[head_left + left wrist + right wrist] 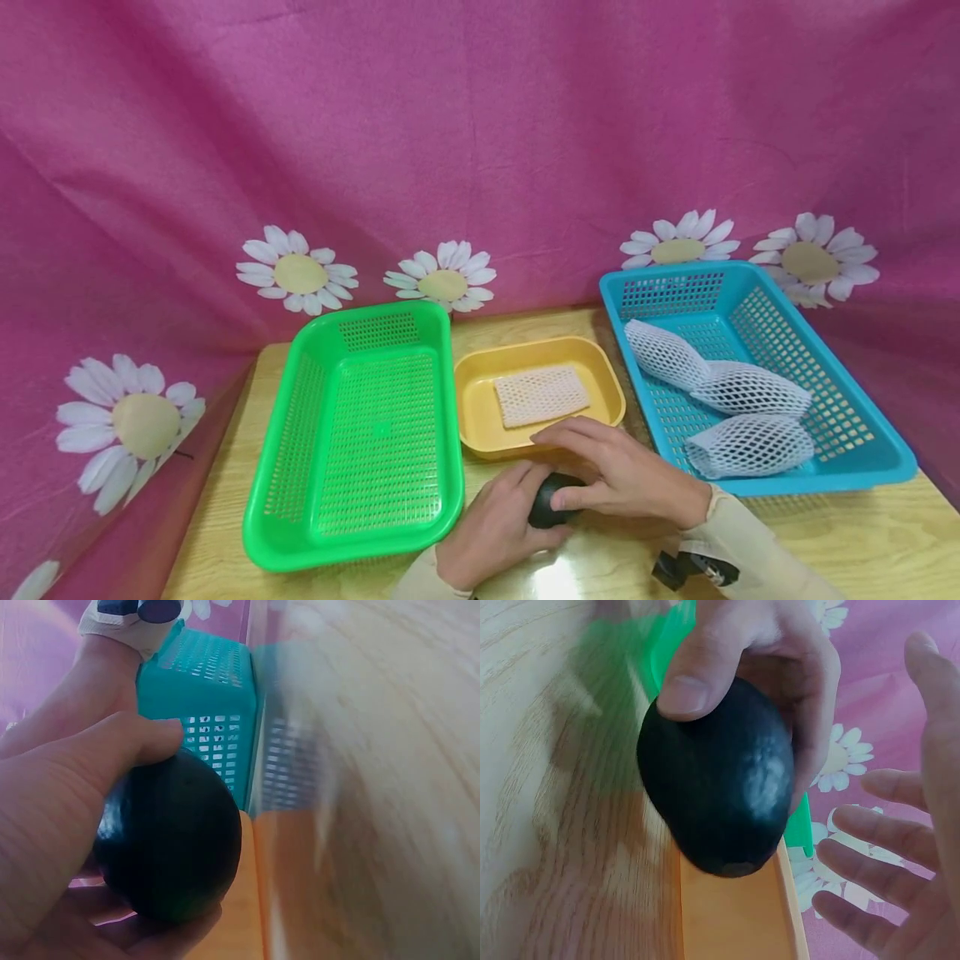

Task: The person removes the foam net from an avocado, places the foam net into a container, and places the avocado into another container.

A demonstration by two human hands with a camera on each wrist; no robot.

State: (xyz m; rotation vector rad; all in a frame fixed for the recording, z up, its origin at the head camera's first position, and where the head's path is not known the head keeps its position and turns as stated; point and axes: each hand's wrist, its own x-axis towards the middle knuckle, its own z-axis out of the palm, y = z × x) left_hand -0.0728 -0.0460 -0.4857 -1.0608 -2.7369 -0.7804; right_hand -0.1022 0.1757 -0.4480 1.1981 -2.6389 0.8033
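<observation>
A dark, smooth avocado is gripped in my left hand, close over the table in front of the yellow tray. In the left wrist view the thumb lies over the top of the avocado and the fingers curl beneath it. My right hand is beside it, its thumb overlapping the avocado in the head view. Seen from the right wrist, that right hand has its fingers spread, apart from the avocado. A flat white foam net sleeve lies in the yellow tray.
To the left stands a green basket with nothing in it. The blue basket at the right holds several bulging white foam net sleeves. A pink daisy-print cloth hangs behind the wooden table.
</observation>
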